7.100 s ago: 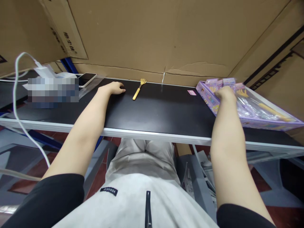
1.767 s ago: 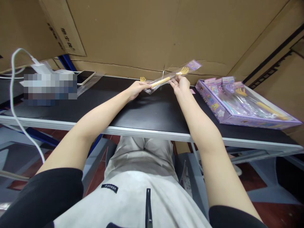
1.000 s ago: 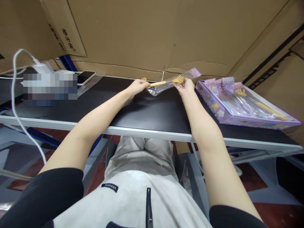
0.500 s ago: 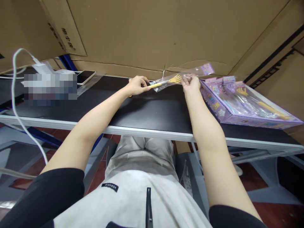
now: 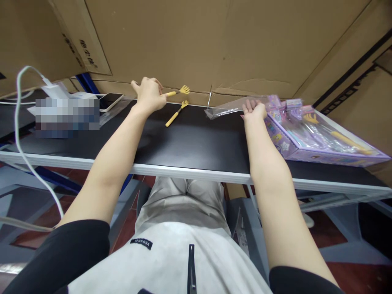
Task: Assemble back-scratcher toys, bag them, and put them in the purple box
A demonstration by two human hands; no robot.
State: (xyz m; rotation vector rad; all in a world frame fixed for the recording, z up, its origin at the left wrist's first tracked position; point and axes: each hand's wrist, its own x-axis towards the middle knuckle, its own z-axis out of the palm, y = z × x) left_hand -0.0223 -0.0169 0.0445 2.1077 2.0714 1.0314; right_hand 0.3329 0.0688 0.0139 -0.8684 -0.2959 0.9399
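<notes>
My left hand (image 5: 150,94) grips the handle end of a yellow back scratcher (image 5: 184,89), holding it above the back of the table with its claw head pointing right. A second yellow back scratcher (image 5: 173,118) lies on the black tabletop just below it, claw end toward the back. In my right hand (image 5: 255,109) is a clear plastic bag (image 5: 225,109), pinched near its header end; the bag stretches out to the left and looks flat. The fingers of my right hand partly cover the bag.
A purple display box (image 5: 330,154) to the right holds several packaged items, one a yellow back scratcher. On the left are a phone (image 5: 110,101), a white charger with cable (image 5: 56,90) and a blurred-out item. A cardboard wall (image 5: 196,45) stands behind the table.
The back scratcher has come out of the plastic bag, drawn left and up by my left hand. My right hand has shifted slightly right with the bag. The back scratcher on the table is now uncovered.
</notes>
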